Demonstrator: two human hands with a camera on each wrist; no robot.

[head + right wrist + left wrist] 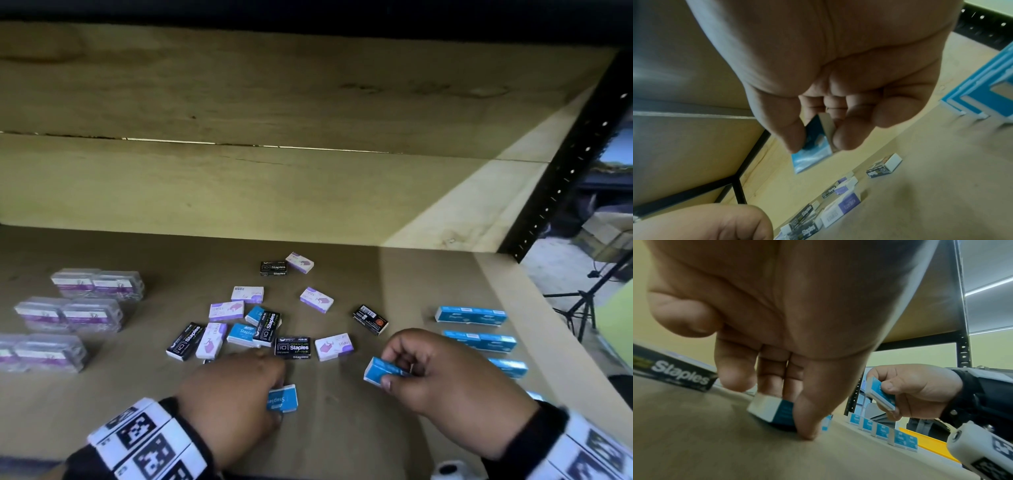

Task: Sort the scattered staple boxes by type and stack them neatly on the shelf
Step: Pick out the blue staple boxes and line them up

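Observation:
Small staple boxes in black (293,347), purple-and-white (334,346) and blue (241,334) lie scattered on the brown shelf board (342,428). My left hand (236,394) reaches down and pinches a blue box (283,399) (772,410) between thumb and fingers where it lies on the board. My right hand (442,373) holds another blue box (380,371) (813,155) in the air, pinched by thumb and fingertips, just right of the pile.
Rows of blue boxes (471,315) stand along the right edge of the shelf. Clear packs with purple labels (97,282) sit in rows at the left. A black upright post (565,164) bounds the right side; the wooden back wall (239,188) rises behind.

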